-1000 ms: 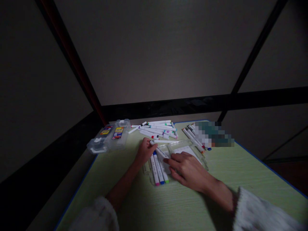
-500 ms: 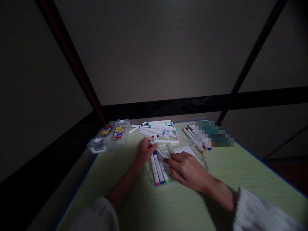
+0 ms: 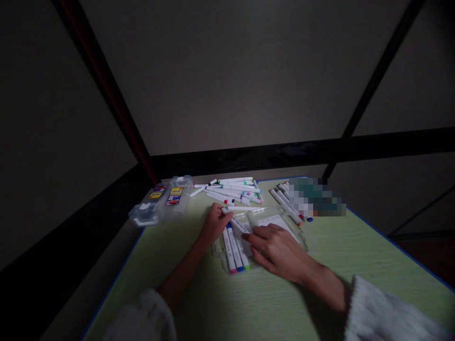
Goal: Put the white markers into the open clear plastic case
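A white marker (image 3: 239, 223) slants between my hands above a clear plastic case. My left hand (image 3: 214, 222) pinches its upper end between thumb and fingers. At the lower end, the fingers of my right hand (image 3: 275, 248) are closed round the tip, which they partly hide. Beneath lies the opened clear case (image 3: 254, 215), with white printed paper showing inside. In its left part, white markers (image 3: 232, 251) with pink, blue and green ends lie side by side. My right hand covers part of the case.
A pile of white markers (image 3: 234, 189) lies at the table's back. To the left is an opened clear plastic box (image 3: 177, 210) with coloured labels. More markers (image 3: 284, 203) lie at the back right, beside a pixelated patch. The pale green table (image 3: 199, 303) has a blue edge.
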`<state>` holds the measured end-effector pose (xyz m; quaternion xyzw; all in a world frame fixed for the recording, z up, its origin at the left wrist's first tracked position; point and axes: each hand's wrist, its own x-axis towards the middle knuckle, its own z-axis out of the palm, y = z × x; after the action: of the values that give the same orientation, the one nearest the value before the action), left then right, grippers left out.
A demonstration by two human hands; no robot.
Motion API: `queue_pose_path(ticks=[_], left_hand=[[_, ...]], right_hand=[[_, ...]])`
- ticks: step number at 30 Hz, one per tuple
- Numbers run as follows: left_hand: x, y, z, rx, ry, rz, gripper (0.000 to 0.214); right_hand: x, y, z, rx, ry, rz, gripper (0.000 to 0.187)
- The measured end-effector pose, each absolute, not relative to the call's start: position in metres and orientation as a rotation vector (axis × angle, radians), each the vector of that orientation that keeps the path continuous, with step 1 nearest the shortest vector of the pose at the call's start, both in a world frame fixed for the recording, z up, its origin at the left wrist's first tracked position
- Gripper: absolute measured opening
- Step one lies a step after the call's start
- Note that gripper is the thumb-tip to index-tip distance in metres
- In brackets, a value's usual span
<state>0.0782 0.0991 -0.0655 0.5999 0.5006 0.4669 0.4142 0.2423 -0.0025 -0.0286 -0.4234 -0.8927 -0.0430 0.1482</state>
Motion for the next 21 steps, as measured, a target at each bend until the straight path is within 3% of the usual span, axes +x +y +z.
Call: queue_pose_path(ticks=[21], left_hand=[[0.0779, 0.0995, -0.0680, 1.522, 1.239, 1.186, 0.023]], right_hand=[[0.2418, -0.0031, -0.0260, -1.243, -2.590, -0.106, 0.022]])
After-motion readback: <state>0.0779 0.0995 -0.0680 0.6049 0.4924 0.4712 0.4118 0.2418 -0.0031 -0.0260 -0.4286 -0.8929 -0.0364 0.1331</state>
